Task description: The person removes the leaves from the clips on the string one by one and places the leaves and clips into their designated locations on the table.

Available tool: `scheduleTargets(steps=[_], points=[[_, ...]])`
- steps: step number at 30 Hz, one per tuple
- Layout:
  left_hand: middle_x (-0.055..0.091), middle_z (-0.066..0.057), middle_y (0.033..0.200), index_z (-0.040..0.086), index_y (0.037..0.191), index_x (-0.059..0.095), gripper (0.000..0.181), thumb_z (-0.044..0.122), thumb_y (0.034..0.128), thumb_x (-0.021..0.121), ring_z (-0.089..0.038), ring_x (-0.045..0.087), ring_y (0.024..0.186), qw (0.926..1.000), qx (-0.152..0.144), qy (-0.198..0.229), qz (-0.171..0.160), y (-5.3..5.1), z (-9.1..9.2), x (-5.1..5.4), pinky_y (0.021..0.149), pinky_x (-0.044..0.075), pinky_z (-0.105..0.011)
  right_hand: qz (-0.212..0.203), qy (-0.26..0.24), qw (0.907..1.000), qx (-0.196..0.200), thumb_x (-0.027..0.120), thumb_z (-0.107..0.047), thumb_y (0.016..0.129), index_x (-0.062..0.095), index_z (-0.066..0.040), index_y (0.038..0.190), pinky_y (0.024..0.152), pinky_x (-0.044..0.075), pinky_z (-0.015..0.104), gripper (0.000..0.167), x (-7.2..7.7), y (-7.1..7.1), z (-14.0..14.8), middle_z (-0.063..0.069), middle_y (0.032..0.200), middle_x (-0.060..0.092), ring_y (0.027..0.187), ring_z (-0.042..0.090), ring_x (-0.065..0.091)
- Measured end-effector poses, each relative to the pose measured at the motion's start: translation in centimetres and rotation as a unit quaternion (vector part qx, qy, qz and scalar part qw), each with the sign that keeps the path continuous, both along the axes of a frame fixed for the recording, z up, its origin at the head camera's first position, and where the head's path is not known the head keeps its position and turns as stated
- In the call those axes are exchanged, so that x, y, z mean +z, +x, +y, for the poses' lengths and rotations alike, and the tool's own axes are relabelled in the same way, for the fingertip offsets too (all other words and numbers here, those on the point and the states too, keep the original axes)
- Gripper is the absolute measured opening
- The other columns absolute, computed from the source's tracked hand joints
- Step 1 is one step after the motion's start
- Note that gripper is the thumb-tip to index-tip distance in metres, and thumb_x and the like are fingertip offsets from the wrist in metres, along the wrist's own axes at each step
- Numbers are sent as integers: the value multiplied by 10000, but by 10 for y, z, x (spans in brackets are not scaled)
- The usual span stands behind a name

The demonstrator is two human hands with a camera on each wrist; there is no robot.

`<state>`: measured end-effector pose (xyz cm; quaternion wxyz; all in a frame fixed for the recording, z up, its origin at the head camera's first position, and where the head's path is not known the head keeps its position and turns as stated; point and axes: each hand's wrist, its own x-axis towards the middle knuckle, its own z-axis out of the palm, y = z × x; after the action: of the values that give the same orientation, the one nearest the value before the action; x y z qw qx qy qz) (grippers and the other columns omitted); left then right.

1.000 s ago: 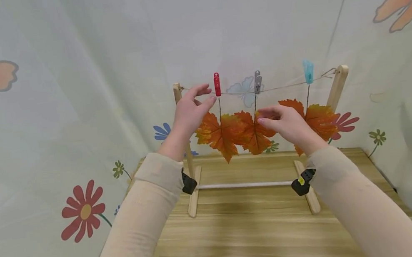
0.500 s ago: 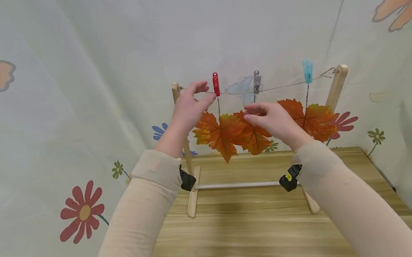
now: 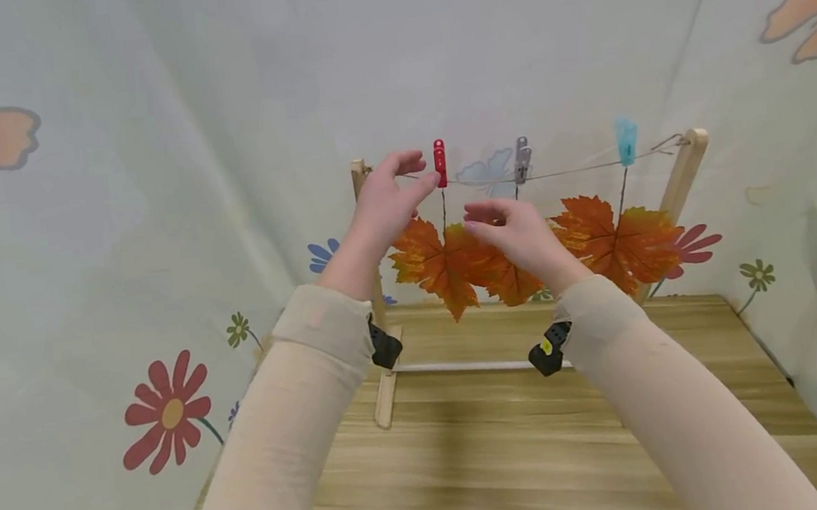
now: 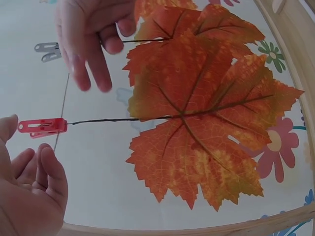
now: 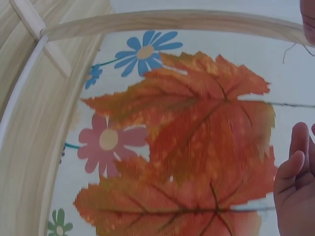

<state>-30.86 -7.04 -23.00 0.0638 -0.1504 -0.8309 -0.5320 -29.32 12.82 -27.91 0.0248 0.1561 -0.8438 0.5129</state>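
In the head view my left hand (image 3: pixel 384 208) is raised beside the red clothespin (image 3: pixel 440 164); its fingers are relaxed. The left wrist view shows that thumb and the fingertips (image 4: pixel 53 169) on either side of the clothespin, slightly apart from it. An orange maple leaf (image 4: pixel 202 123) hangs from this clothespin by a dark stem. My right hand (image 3: pixel 519 235), fingers extended and holding nothing, hovers before the middle maple leaf (image 3: pixel 512 281), partly hiding it. A grey clothespin (image 3: pixel 522 161) holds that leaf's stem on the string (image 3: pixel 572 172).
A light blue clothespin (image 3: pixel 627 141) holds a third leaf (image 3: pixel 620 241) at the right. The string runs between posts of a wooden frame (image 3: pixel 684 176) with a white crossbar (image 3: pixel 457 365). It stands on a wood-grain table (image 3: pixel 475 464) before a printed curtain (image 3: pixel 250 97).
My right hand has moved left across the middle leaf, toward the left leaf. My left hand stays close to the red clothespin. The head view has shifted slightly.
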Motion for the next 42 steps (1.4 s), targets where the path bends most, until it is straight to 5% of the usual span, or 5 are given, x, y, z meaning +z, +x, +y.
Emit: scheduleTargets(steps=[6, 13, 23, 29, 42], points=[[481, 41, 1342, 220, 1407, 394, 561, 396, 910, 589, -289, 530, 812, 9984, -217, 252, -453, 0, 8, 9, 721, 505, -355, -2, -83, 9999, -103, 591, -307, 929, 524, -140, 1330, 937, 451, 375, 440, -1, -5, -11, 33, 1273, 562, 1098, 206, 540], [471, 57, 1354, 226, 1422, 372, 597, 382, 898, 610, -254, 507, 755, 9959, -276, 448, -730, 0, 15, 15, 669, 502, -284, 59, -199, 9995, -249, 603, -297, 922, 506, -159, 1345, 902, 472, 365, 456, 0, -9, -19, 17, 1257, 566, 1065, 203, 537], [499, 47, 1313, 199, 1414, 394, 554, 328, 916, 599, -187, 422, 555, 9939, -309, 730, -762, -1, 23, 17, 612, 503, -262, -98, -650, 9949, -765, 582, -228, 940, 550, -109, 1288, 880, 484, 333, 369, -2, -13, -28, 40, 1181, 591, 1007, 205, 566], [533, 38, 1267, 185, 1370, 451, 464, 279, 934, 581, -189, 414, 560, 9920, -144, 1019, -727, -2, 25, 19, 597, 491, -254, -22, -855, 9916, -971, 604, -221, 926, 587, -104, 1230, 830, 501, 325, 326, -1, -16, -36, 48, 1127, 594, 935, 217, 571], [525, 25, 1262, 181, 1373, 451, 455, 267, 941, 570, -186, 431, 579, 9939, -183, 850, -676, -1, 27, 19, 614, 493, -249, -174, -1102, 9874, -1125, 616, -201, 918, 604, -100, 1164, 792, 502, 317, 266, -4, -18, -47, 50, 1079, 586, 884, 229, 556]])
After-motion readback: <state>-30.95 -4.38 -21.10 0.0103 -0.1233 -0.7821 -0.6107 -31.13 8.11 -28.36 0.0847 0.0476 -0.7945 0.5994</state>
